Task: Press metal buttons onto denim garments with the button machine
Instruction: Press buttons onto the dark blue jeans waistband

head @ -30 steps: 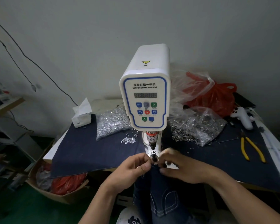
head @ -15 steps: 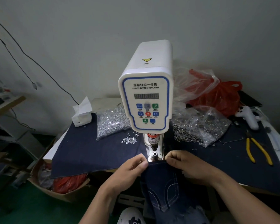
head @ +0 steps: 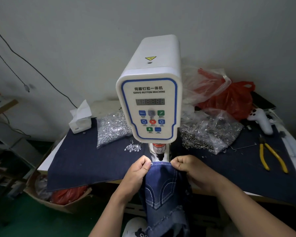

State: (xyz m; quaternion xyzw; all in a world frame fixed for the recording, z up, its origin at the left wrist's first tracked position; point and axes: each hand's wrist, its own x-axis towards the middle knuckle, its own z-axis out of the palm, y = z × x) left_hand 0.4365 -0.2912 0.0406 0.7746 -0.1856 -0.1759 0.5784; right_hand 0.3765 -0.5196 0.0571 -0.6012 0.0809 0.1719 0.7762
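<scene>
We pinch the top edge of the denim garment point(head: 162, 187) just below the button machine point(head: 149, 106): our left hand point(head: 138, 171) grips its left corner, our right hand point(head: 188, 166) its right, fingers curled tight, the cloth hanging down in front of the machine

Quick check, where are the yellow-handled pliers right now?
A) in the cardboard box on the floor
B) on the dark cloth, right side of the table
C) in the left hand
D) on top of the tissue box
B: the yellow-handled pliers lie on the dark cloth right of the button machine, apart from both hands.
</scene>
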